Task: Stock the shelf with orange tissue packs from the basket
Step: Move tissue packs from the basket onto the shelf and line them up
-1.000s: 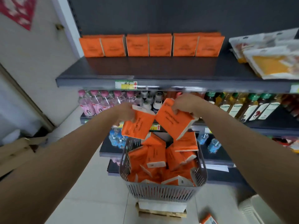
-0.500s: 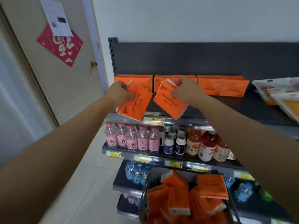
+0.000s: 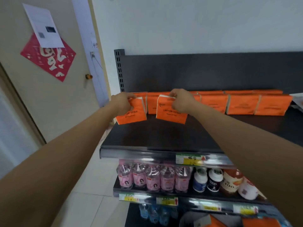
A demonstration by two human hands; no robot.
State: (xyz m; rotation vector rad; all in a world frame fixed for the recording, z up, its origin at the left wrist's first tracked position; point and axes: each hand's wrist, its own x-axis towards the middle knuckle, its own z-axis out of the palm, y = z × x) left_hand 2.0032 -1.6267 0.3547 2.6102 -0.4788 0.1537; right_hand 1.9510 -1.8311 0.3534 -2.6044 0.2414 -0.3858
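Bottom edge: the basket [image 3: 193, 218] is showing only part of its grey rim, with orange tissue packs [image 3: 260, 223] lying inside. Above it, pink bottles [image 3: 152, 177] are standing in a row on a lower shelf. Over the top shelf [image 3: 164, 138], the left hand [image 3: 123, 102] is gripping the upper edge of the left pack [image 3: 133, 116], fingers curled over it. The right hand [image 3: 180, 102] is gripping the right pack [image 3: 170, 114] likewise. Both packs are standing upright, side by side but apart, just in front of the back row of packs [image 3: 242, 106] lining the rear panel. Whether their lower edges are touching the shelf cannot be told.
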